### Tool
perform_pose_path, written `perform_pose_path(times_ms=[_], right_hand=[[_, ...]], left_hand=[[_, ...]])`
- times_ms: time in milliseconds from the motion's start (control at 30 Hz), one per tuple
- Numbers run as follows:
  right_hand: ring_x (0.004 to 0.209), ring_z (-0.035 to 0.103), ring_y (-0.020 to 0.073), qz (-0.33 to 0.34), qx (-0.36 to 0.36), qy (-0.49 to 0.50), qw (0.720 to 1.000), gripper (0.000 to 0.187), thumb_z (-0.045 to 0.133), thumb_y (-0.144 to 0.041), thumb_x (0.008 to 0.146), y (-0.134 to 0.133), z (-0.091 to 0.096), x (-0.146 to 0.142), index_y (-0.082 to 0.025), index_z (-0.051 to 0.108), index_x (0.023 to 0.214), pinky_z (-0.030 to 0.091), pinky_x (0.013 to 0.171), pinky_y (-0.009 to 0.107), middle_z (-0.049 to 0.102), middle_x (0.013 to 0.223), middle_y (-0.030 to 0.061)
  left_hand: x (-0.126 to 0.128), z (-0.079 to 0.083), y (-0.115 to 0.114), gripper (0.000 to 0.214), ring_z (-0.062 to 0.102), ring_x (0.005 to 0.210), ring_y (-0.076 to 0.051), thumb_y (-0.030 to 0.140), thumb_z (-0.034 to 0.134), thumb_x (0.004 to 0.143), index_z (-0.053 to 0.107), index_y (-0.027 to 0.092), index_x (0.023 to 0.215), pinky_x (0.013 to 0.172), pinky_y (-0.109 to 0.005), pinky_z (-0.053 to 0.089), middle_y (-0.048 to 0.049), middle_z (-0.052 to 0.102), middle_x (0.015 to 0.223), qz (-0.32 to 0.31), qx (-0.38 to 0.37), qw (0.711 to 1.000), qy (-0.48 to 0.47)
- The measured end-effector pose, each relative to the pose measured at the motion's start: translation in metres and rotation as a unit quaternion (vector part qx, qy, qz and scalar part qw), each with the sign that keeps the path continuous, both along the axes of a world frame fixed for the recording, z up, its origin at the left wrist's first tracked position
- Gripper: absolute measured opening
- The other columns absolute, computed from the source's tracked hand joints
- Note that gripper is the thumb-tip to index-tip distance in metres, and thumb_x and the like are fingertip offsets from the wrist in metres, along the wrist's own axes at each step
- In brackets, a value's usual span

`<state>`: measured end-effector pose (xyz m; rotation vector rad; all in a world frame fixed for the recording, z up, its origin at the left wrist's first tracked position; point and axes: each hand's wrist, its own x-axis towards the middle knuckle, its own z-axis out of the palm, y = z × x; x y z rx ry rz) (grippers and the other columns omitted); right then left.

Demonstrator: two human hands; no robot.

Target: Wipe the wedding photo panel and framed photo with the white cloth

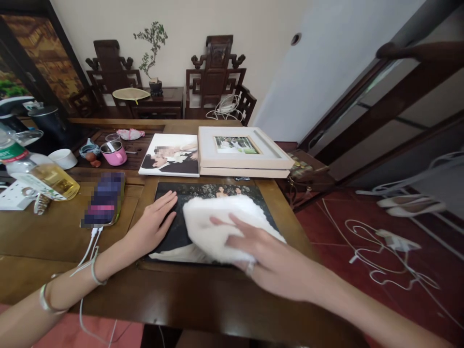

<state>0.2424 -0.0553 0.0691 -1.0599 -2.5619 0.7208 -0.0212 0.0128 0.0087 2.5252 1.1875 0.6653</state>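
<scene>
On the left, a phone (103, 200) trailing white cables lies just beside our left forearm, while our left hand (159, 217), fingers straight and free of any grasp, lies flat on the left side of a dark photo panel (179, 237). The panel rests face up near the right end of a wooden table (174, 299), just in front of a white photo book (170, 166) and a pale framed box (246, 169). We judge the panel stiff, fairly light and smooth enough to slide, its printed face prone to scratches; we would take hold of it by opposite side edges, clear of the picture. Its face is nearly black, speckled with pale blooms, with two figures near the far edge and a pale sweep of gown along the near one. Over its middle and right spreads a white cloth (203, 224), which we judge soft, light, limp and hard to damage, best taken in a loose bunch at its centre. It looks thick and fluffy, with rounded, uneven edges. At right, our ringed right hand (261, 251) grasps the cloth from above, fingers bent over it, though blur hides how tightly they close.
</scene>
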Motion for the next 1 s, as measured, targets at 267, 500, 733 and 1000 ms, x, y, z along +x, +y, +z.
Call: perform_pose_path(times_ms=[267, 500, 733, 1000], right_hand=[[0.079, 0.058, 0.0192, -0.039, 0.004, 0.109, 0.993, 0.018, 0.043, -0.024, 0.091, 0.09, -0.004, -0.053, -0.019, 0.059, 0.087, 0.044, 0.075, 0.032, 0.067, 0.088, 0.0025], [0.081, 0.058, 0.0185, -0.018, 0.01, 0.086, 0.996, 0.018, 0.043, -0.023, 0.091, 0.107, -0.002, -0.062, -0.019, 0.061, 0.092, 0.043, 0.075, 0.029, 0.068, 0.09, 0.0019], [0.09, 0.062, 0.0284, -0.15, 0.055, 0.021, 0.987, 0.025, 0.038, -0.03, 0.091, 0.075, -0.022, 0.039, -0.02, 0.061, 0.093, 0.048, 0.081, 0.044, 0.068, 0.099, 0.0089], [0.137, 0.028, 0.0354, -0.122, 0.119, -0.033, 0.985, 0.015, 0.045, -0.013, 0.076, 0.014, -0.048, 0.075, -0.021, 0.057, 0.074, 0.035, 0.103, 0.06, 0.041, 0.146, 0.0103]], left_hand=[[0.001, 0.002, -0.001, 0.036, 0.047, 0.128, -0.025, 0.022, 0.035, 0.096, 0.052, 0.012, 0.127, 0.106, -0.044, 0.04, -0.0142, 0.053, 0.135, -0.003, 0.007, 1.0, -0.017], [0.001, 0.001, 0.0, 0.037, 0.047, 0.127, -0.025, 0.025, 0.036, 0.096, 0.051, 0.013, 0.127, 0.108, -0.044, 0.038, -0.0133, 0.052, 0.135, 0.002, -0.002, 1.0, -0.027], [0.001, 0.004, -0.006, 0.045, 0.028, 0.14, -0.026, 0.03, 0.039, 0.095, 0.041, 0.015, 0.137, 0.11, -0.05, 0.031, -0.0137, 0.038, 0.148, 0.024, -0.048, 0.998, 0.024], [0.003, 0.002, -0.006, 0.045, 0.027, 0.14, -0.026, 0.03, 0.037, 0.096, 0.041, 0.018, 0.139, 0.109, -0.05, 0.03, -0.0126, 0.038, 0.148, 0.031, -0.044, 0.998, 0.018]])
